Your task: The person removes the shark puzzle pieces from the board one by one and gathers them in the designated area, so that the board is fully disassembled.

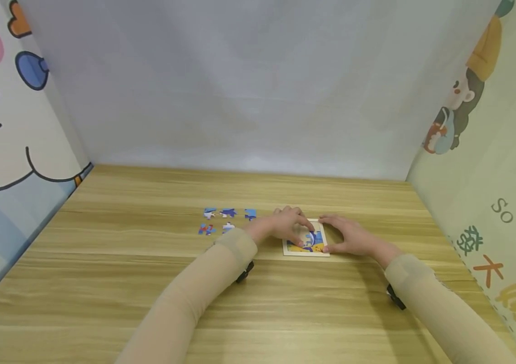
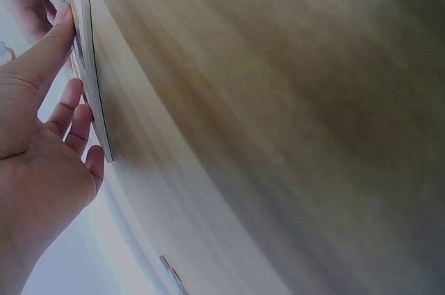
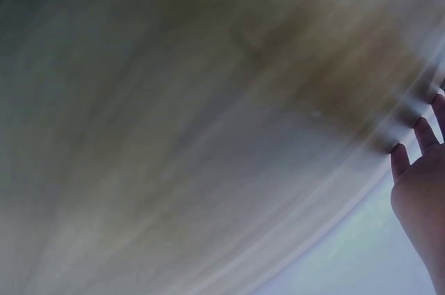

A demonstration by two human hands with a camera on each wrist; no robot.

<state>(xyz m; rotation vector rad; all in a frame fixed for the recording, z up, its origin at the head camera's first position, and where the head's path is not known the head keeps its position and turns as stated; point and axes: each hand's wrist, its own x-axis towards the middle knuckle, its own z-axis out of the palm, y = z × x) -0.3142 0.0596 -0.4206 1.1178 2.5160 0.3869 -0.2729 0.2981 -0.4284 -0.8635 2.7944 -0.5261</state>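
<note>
A small jigsaw puzzle tray (image 1: pixel 307 255) with a pale frame lies flat on the table, partly filled with blue and yellow pieces (image 1: pixel 317 246). My left hand (image 1: pixel 283 223) reaches over its left side, thumb and index finger apart and touching the picture. In the left wrist view, the left thumb (image 2: pixel 52 48) lies straight over the edge of the tray (image 2: pixel 94 76), the other fingers beside that edge. My right hand (image 1: pixel 353 237) spans the tray's right side, with index fingertip at the upper corner and thumb at the lower right. Right fingertips (image 3: pixel 398 156) meet the table in the right wrist view.
Several loose jigsaw pieces (image 1: pixel 228 213) lie on the wooden table (image 1: pixel 148 283) left of the tray, partly behind the left forearm. A pale curtain (image 1: pixel 248 101) hangs behind the table. Printed cloths (image 1: pixel 480 167) flank both sides.
</note>
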